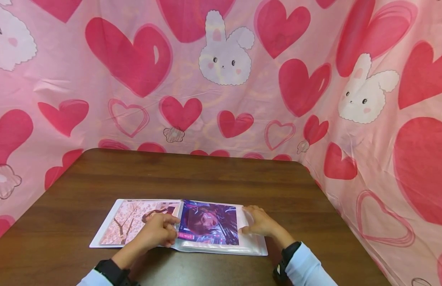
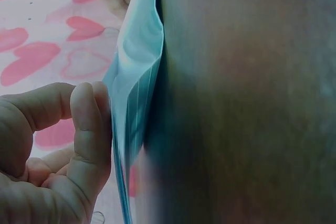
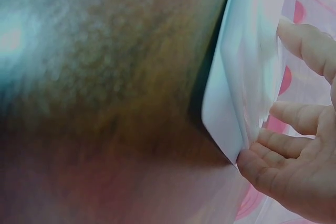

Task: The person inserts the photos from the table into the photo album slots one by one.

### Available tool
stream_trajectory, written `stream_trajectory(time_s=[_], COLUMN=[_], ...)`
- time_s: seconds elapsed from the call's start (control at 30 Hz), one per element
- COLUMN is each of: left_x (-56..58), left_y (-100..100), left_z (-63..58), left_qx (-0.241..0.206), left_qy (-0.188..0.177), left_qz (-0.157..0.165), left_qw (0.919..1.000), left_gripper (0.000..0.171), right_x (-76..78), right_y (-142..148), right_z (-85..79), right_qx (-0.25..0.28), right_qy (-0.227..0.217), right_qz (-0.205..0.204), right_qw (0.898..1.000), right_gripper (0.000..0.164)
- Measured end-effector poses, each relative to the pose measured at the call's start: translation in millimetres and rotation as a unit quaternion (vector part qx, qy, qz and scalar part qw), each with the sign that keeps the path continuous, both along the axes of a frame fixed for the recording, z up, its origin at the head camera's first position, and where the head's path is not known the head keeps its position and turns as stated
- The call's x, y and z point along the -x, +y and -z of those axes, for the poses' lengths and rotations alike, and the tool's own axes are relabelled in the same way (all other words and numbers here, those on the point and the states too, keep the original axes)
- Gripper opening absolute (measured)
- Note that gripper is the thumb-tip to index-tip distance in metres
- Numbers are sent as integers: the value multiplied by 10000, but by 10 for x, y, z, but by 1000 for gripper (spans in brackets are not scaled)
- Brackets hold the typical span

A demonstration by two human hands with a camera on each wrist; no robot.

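A photo album (image 1: 251, 247) lies spread out on the brown table. Its left page carries a picture of pink blossom trees (image 1: 126, 218) with a figure partly covered by my left hand. On the right page is a purple, neon-coloured portrait picture (image 1: 224, 222). My left hand (image 1: 159, 230) rests over the left page beside the spine, its fingers loosely bent. In the left wrist view, those fingers touch the album's page side (image 2: 139, 51). My right hand (image 1: 261, 223) touches the right page's outer part, with thumb and fingers apart. The right wrist view shows its fingertips along the clear sleeves (image 3: 257, 66).
The wooden table (image 1: 192, 174) extends behind the album and to both sides. A pink cloth (image 1: 185, 83) with hearts and rabbits hangs behind and around it. Dark bands (image 1: 111, 272) sit on both wrists, below light sleeves (image 1: 310, 266).
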State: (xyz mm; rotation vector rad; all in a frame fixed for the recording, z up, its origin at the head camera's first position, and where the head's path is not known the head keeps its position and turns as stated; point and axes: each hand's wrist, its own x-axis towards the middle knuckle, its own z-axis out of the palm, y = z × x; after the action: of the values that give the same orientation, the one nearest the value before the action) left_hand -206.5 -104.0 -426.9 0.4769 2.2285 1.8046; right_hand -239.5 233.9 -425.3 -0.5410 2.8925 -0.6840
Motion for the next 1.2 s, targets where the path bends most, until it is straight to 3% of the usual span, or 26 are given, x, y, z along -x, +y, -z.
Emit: stream_trajectory(time_s=[0.7, 1.2], left_x=[18, -11], left_y=[151, 197], left_z=[-24, 13], left_qx=[835, 926], left_qy=[129, 293], left_qz=[-123, -41], left_qw=[9964, 9953], left_gripper=[31, 30], right_x=[-26, -25], right_y=[17, 7], right_z=[-38, -18], right_qx=[185, 183], right_qy=[-86, -326], right_qz=[44, 247], right_qw=[9998, 9990], right_gripper=[78, 78])
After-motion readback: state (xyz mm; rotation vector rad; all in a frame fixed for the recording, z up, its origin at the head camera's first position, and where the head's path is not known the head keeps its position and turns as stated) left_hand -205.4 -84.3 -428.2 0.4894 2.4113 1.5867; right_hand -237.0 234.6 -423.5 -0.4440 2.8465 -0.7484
